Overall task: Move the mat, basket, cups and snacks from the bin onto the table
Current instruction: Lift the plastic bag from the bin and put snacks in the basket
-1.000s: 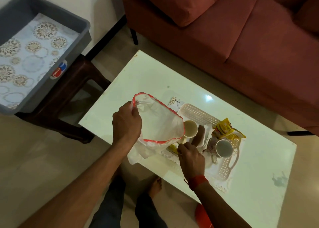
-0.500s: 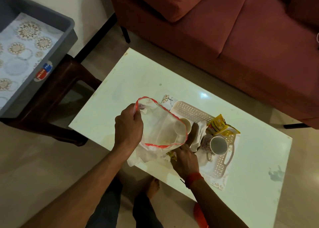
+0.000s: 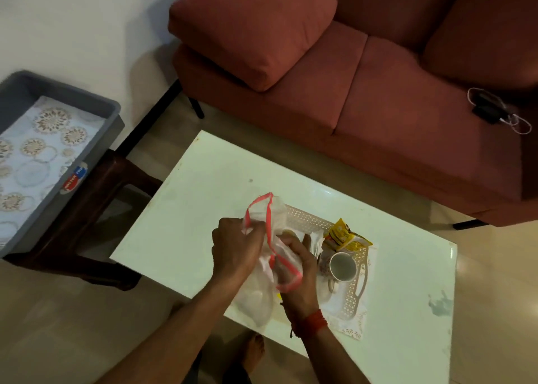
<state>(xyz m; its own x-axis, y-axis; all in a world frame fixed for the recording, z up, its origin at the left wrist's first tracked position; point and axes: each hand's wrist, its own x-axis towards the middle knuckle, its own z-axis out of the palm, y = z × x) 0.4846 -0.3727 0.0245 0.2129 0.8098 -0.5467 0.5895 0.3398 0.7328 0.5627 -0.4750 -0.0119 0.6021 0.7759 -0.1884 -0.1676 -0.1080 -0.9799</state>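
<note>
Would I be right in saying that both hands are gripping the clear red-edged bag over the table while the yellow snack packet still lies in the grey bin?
Not quite: the head view shows the yellow snack packet on the white basket on the table, not in the grey bin. The rest holds: the left hand and right hand both grip the clear red-edged bag over the table.

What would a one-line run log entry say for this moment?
left hand: grips plastic bag | right hand: grips bag | basket: on table
</note>
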